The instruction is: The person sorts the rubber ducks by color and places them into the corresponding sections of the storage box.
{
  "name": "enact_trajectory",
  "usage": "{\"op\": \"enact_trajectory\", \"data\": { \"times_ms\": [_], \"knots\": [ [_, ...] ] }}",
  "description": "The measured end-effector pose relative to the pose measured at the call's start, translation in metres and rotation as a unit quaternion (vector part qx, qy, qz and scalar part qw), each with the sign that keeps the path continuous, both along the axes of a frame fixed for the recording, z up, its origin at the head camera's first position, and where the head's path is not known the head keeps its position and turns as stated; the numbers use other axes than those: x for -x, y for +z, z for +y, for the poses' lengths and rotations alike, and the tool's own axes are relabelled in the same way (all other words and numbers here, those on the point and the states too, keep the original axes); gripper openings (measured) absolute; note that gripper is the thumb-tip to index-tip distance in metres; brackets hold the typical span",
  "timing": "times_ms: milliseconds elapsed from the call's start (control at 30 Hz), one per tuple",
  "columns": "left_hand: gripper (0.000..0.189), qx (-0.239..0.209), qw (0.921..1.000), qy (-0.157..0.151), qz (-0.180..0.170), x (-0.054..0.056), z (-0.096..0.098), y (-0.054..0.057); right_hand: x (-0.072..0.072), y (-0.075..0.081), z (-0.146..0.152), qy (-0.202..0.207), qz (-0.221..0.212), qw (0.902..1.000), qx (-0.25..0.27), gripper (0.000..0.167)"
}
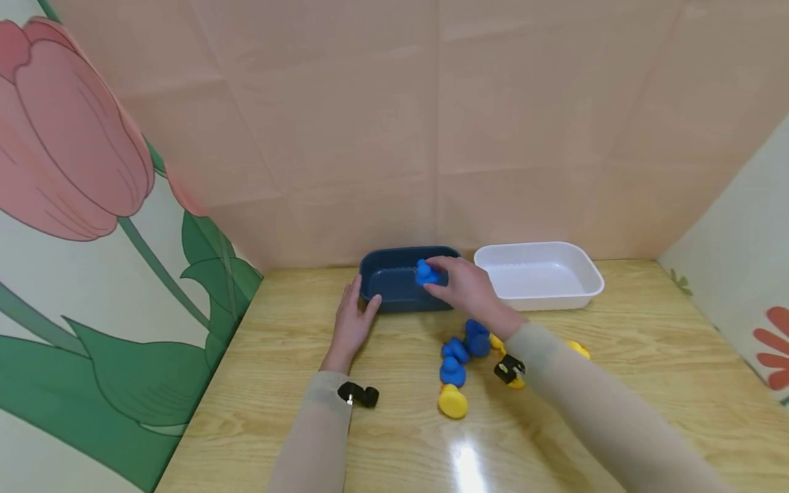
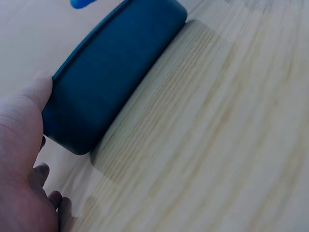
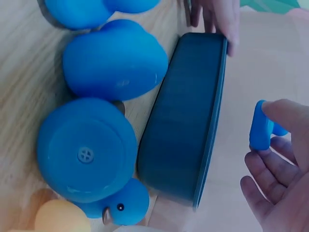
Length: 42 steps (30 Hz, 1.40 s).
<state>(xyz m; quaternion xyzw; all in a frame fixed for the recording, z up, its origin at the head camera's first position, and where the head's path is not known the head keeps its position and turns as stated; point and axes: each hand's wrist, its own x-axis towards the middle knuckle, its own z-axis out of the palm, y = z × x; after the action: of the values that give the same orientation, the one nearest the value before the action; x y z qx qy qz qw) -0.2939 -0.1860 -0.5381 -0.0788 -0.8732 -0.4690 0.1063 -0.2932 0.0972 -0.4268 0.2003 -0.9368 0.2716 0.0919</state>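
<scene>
Between thumb and fingers my right hand (image 1: pixel 465 282) pinches a small blue rubber duck (image 1: pixel 425 273) above the dark blue tray (image 1: pixel 407 302). In the right wrist view that duck (image 3: pixel 261 126) is held clear of the tray's rim. My left hand (image 1: pixel 353 325) rests against the tray's left end; the left wrist view shows its thumb touching the wall near the rim. Nearer to me on the table lie several blue ducks (image 1: pixel 453 372), one showing its round base (image 3: pixel 86 150) in the right wrist view. A yellow duck (image 1: pixel 453 402) lies at their near end.
To the right of the dark tray stands a white tray (image 1: pixel 542 303). More yellow ducks (image 1: pixel 578 348) lie near my right forearm, partly hidden by it. A draped backdrop (image 1: pixel 345 150) rises behind the wooden table (image 1: pixel 394 445).
</scene>
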Motion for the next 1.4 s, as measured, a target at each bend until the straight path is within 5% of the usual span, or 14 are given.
{"op": "enact_trajectory", "data": {
  "times_ms": [533, 1400],
  "knots": [
    [0.083, 0.0, 1.0, -0.002, 0.002, 0.002, 0.0, -0.002, 0.019, -0.009, 0.003, -0.036, 0.016, 0.9991, -0.014, 0.06],
    [0.082, -0.002, 1.0, -0.002, -0.005, 0.001, -0.001, 0.001, -0.033, 0.009, 0.046, -0.034, -0.004, 0.9994, -0.011, 0.062]
  ]
}}
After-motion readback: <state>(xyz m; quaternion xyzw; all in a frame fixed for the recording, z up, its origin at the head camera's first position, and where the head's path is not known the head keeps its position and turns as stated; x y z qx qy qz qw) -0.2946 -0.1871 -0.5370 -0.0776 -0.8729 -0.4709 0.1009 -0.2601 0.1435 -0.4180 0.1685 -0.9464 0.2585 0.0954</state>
